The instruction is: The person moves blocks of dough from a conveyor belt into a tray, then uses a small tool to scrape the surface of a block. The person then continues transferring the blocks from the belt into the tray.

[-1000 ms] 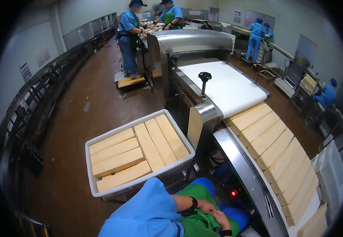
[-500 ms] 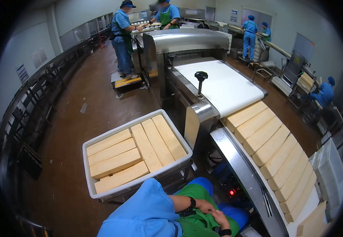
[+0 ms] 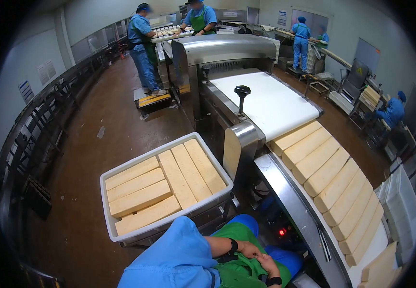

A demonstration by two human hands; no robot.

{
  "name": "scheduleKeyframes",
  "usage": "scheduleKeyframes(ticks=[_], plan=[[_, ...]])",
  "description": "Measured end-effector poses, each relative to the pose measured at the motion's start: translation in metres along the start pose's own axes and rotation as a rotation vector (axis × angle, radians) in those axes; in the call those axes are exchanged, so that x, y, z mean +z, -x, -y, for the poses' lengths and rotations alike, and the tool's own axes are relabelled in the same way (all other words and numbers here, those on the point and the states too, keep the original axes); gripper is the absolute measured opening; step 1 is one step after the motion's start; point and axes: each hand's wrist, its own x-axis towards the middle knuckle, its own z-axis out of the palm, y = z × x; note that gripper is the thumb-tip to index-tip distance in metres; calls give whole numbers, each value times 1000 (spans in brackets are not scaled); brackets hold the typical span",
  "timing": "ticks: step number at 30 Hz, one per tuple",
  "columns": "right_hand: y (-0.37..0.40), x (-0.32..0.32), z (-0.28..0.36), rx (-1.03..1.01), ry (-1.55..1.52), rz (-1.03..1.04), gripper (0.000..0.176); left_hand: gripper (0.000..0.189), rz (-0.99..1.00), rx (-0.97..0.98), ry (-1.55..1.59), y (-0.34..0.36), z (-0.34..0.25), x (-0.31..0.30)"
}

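Observation:
My left hand (image 3: 249, 250) and my right hand (image 3: 267, 262) rest together over the green apron (image 3: 236, 274) on my lap. Their fingers are curled and meet at the tips; whether anything small is between them is hidden. Each wrist wears a dark band. To the right, a row of long, pale dough-like blocks (image 3: 332, 180) lies side by side on the sloping conveyor, close to my right hand but not touched. More such blocks (image 3: 144, 198) fill a white plastic tub (image 3: 104, 204) to the left of my knees.
Ahead, a white belt (image 3: 270, 96) runs under a steel machine cover (image 3: 227, 48); a black knob (image 3: 242, 91) stands at its side. White crates (image 3: 402, 206) are at right. Two co-workers (image 3: 143, 43) stand behind the machine; others work along the right wall.
The row of blocks on the conveyor has shifted slightly up toward the white belt. The co-worker at the far left has turned and reached differently. My hands stay in place.

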Motion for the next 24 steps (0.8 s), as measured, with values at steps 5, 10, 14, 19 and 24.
scheduleKeyframes(ticks=[5,10,14,19,24], plan=[[-1,-3,-4,13,34,10,23,39,2,26,2,3,-3,-3],[-4,-4,-10,31,22,-2,22,39,2,18,3,2,-3,-2],[-1,-2,-5,26,20,-4,22,39,5,15,2,2,-2,-2],[1,-2,-2,25,46,-19,22,39,4,3,-6,0,0,0],[0,-1,-3,11,66,-36,23,38,11,4,6,1,-2,-2]])
